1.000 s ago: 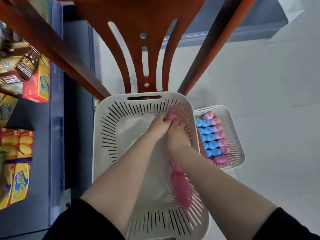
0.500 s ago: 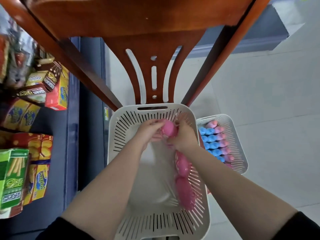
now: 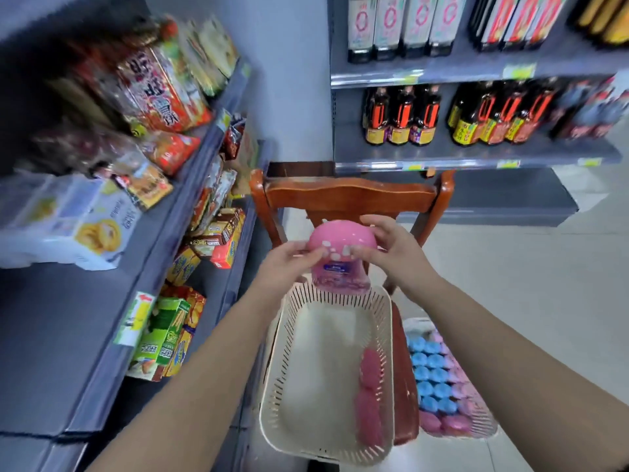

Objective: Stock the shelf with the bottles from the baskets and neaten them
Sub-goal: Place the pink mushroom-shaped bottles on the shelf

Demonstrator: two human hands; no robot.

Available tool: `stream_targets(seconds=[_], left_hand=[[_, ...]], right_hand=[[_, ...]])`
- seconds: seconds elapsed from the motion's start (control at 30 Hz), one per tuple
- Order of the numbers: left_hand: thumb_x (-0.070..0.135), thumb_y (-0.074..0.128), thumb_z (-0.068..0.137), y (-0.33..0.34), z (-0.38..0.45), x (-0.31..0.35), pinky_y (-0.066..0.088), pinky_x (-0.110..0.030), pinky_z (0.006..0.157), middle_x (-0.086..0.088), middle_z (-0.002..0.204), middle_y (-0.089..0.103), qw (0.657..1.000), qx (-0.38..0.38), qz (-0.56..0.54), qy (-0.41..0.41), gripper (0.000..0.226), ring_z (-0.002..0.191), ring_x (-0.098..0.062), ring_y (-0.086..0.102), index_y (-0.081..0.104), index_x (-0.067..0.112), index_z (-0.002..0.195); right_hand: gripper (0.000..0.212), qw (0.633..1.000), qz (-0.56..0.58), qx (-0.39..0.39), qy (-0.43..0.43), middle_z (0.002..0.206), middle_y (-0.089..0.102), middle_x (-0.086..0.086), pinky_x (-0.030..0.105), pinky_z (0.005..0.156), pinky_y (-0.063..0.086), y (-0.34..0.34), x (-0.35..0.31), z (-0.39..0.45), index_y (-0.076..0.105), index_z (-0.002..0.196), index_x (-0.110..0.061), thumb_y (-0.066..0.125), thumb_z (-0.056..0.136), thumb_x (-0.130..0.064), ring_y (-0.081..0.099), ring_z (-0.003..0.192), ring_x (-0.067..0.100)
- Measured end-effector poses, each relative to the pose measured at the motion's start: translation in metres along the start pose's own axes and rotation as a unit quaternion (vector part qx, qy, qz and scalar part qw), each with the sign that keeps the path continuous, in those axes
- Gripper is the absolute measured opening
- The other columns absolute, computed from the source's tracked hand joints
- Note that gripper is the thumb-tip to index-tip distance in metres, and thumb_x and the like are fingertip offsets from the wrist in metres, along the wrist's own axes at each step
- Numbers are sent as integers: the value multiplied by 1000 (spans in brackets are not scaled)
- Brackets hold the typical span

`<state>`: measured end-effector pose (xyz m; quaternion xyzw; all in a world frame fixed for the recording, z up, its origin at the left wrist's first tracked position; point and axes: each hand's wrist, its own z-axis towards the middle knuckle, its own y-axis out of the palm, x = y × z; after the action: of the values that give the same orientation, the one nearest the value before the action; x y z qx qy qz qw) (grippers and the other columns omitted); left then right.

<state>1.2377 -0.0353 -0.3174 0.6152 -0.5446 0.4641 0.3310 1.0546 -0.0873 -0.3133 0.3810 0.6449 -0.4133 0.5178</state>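
Pink bottle (image 3: 342, 257) at frame centre, above the white basket (image 3: 386, 335), pinched between left hand (image 3: 289, 267) and right hand (image 3: 394, 250). Could slip from that fingertip grip. Might drop back into the basket.

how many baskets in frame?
2. A near-empty white basket sits on the chair below the hands. A second basket, full of blue and pink bottles, sits lower at right, partly hidden.

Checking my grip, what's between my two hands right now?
Head view: the pink bottle, held up above the white basket, with left hand and right hand gripping its sides.
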Motion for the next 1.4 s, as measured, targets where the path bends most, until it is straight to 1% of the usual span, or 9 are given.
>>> stream_targets(seconds=[0.07, 0.17, 0.27, 0.33, 0.73, 0.83, 0.93, 1.13, 1.4], left_hand=[[17, 67, 83, -11, -31, 31, 48, -16, 69, 5, 90, 69, 998, 16, 3, 63, 16, 79, -2, 65, 66, 16, 99], [10, 67, 83, -29, -77, 69, 49, -20, 78, 6, 92, 71, 989, 40, 0, 140, 16, 87, -4, 66, 66, 18, 97], [-3, 64, 82, -47, -121, 100, 50, -12, 65, 2, 92, 67, 977, 89, -9, 195, 26, 77, 1, 64, 60, 8, 105], [-7, 65, 80, -61, -152, 117, 50, -13, 68, 3, 90, 64, 963, 142, -2, 230, 30, 77, 0, 62, 57, 6, 106], [10, 76, 75, -155, -351, 162, 55, -32, 79, 7, 92, 64, 836, 434, 64, 330, 31, 84, -9, 63, 55, 27, 89], [13, 77, 73, -177, -401, 163, 54, -21, 76, 11, 91, 64, 796, 494, 95, 337, 32, 83, -2, 62, 54, 28, 89], [12, 78, 73, -202, -456, 159, 52, -14, 72, 12, 91, 65, 763, 544, 101, 333, 31, 82, 0, 63, 57, 26, 91], [11, 78, 74, -248, -561, 142, 54, -18, 76, 7, 95, 68, 713, 624, 151, 281, 30, 87, -9, 66, 61, 16, 98], [29, 75, 78, -303, -676, 129, 49, -14, 64, 3, 85, 68, 662, 685, 258, 162, 25, 71, -7, 61, 62, 14, 92]], right_hand=[[37, 999, 29, -14, -36, 115, 63, 8, 20, 78, 54, 2, -40, -9, 54, 109, -26, 71, 80, -12, 62, 103, 18], [28, 994, 68, -33, -75, 106, 66, 2, 24, 76, 54, 12, -96, -24, 56, 107, -23, 66, 84, -10, 64, 97, 16], [27, 985, 115, -57, -114, 97, 67, -2, 26, 75, 55, 31, -145, -41, 55, 110, -14, 63, 85, -8, 66, 85, 10], [20, 977, 145, -78, -133, 95, 66, -2, 29, 77, 56, 49, -175, -52, 57, 104, -17, 62, 86, -9, 67, 82, 9], [16, 913, 185, -236, -277, 91, 71, 0, 38, 81, 55, 194, -311, -154, 62, 93, -21, 69, 80, -28, 69, 86, 14], [31, 881, 194, -297, -311, 86, 73, -8, 25, 71, 54, 228, -335, -189, 63, 91, -24, 72, 64, -37, 69, 82, 7], [35, 843, 181, -377, -338, 90, 71, -11, 17, 69, 53, 268, -353, -221, 61, 95, -28, 75, 66, -16, 68, 85, 2], [41, 797, 162, -448, -371, 103, 67, -9, 24, 83, 51, 351, -376, -293, 57, 98, -28, 78, 69, -8, 65, 96, 7], [39, 761, 208, -519, -329, 107, 66, -2, 25, 83, 50, 445, -398, -381, 57, 106, -15, 75, 73, -8, 64, 98, 12]])
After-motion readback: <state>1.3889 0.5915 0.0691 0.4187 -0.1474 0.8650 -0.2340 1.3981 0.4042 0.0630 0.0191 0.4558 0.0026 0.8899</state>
